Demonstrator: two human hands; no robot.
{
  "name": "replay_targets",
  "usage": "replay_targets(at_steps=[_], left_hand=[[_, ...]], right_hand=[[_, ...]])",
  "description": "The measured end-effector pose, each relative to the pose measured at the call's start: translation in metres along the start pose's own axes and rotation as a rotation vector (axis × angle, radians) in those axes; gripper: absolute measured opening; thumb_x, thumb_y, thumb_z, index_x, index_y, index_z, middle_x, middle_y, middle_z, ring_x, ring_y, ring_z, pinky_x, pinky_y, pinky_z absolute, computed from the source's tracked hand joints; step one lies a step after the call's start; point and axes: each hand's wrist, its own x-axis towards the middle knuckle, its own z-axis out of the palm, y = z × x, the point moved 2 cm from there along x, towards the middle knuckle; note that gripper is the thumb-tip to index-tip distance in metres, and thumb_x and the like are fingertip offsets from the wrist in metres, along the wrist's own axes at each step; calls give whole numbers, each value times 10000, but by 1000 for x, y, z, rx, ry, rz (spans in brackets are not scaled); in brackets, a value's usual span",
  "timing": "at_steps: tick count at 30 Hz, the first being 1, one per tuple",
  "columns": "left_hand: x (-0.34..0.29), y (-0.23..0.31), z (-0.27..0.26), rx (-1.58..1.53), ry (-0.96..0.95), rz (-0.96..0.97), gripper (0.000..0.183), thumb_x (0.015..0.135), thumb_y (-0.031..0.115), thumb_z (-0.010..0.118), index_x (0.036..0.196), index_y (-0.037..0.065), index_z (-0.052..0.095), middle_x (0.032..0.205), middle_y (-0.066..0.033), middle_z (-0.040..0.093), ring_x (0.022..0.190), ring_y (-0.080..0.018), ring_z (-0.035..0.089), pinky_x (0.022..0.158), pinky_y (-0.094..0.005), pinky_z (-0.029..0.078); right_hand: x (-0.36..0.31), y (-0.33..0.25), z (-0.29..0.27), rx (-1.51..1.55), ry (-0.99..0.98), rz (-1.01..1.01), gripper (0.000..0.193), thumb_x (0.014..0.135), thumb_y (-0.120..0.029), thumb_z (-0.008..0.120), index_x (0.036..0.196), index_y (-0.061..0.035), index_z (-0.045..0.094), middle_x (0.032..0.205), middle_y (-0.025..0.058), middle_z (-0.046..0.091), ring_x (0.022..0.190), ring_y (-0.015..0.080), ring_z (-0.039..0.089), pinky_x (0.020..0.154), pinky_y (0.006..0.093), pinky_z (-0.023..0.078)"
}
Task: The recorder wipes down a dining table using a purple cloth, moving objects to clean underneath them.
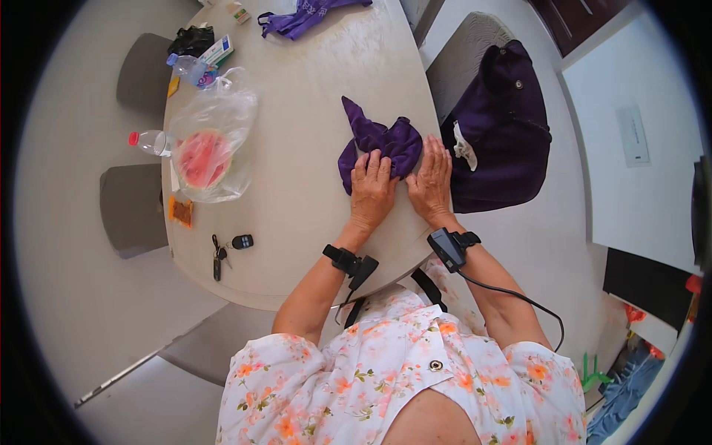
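A bunched purple cloth (386,142) lies on the table, one pointed end sticking up toward the far left. My left hand (373,189) rests on its near side with the fingers laid over the fabric. Beside the cloth's right side, at the table edge, is my right hand (432,179); its fingers are stretched out and lie nearly flat, nothing visibly gripped in them. The fabric under my left fingertips is hidden. Each wrist wears a black strap with a small device.
On the pale table (311,237), a cut watermelon (202,159) sits in a see-through plastic bag (239,111). Around it are bottles, a snack packet (180,211) and keys (219,254). A purple bag (311,16) lies at the far end. Dark purple clothing (504,141) covers the chair at right.
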Motion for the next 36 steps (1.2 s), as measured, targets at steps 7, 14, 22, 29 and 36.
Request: replay_targets(at_steps=[7, 14, 22, 29, 36], left_hand=[[1, 0, -5, 34, 28, 19, 446, 791, 120, 719, 1192, -20, 584, 1294, -193, 545, 1196, -381, 472, 1016, -468, 392], [-2, -2, -1, 42, 46, 40, 411, 814, 130, 705, 1180, -19, 593, 1303, -183, 545, 1188, -374, 478, 1011, -466, 395], [-4, -6, -4, 80, 48, 55, 426, 806, 161, 710, 1185, 19, 574, 1301, -171, 534, 1191, -364, 475, 987, -463, 395], [3, -1, -6, 40, 54, 55, 433, 787, 131, 726, 1178, 22, 574, 1292, -171, 543, 1187, -364, 479, 997, -461, 397], [0, 1, -7, 41, -1, 43, 469, 762, 109, 739, 1186, -3, 571, 1309, -189, 535, 1195, -384, 468, 1016, -468, 389]], right_hand=[[-12, 7, -6, 143, -24, -96, 804, 735, -119, 664, 1432, 12, 285, 1454, 179, 341, 1408, 333, 263, 1186, 503, 137], [-105, 14, -77, 463, -406, -379, 713, 762, -42, 630, 1415, 20, 352, 1414, 239, 402, 1365, 400, 333, 1145, 479, 260], [-197, 119, -190, 552, -565, 95, 422, 856, -114, 612, 1267, -29, 560, 1265, 185, 575, 1189, 361, 529, 1024, 404, 413], [-275, 180, -235, 522, -666, 493, 376, 858, -141, 606, 1217, -26, 601, 1188, 163, 629, 1107, 315, 598, 938, 391, 479], [-312, 244, -204, 553, -746, 553, 362, 901, -166, 586, 1239, -38, 589, 1206, 137, 627, 1114, 275, 609, 926, 368, 499]])
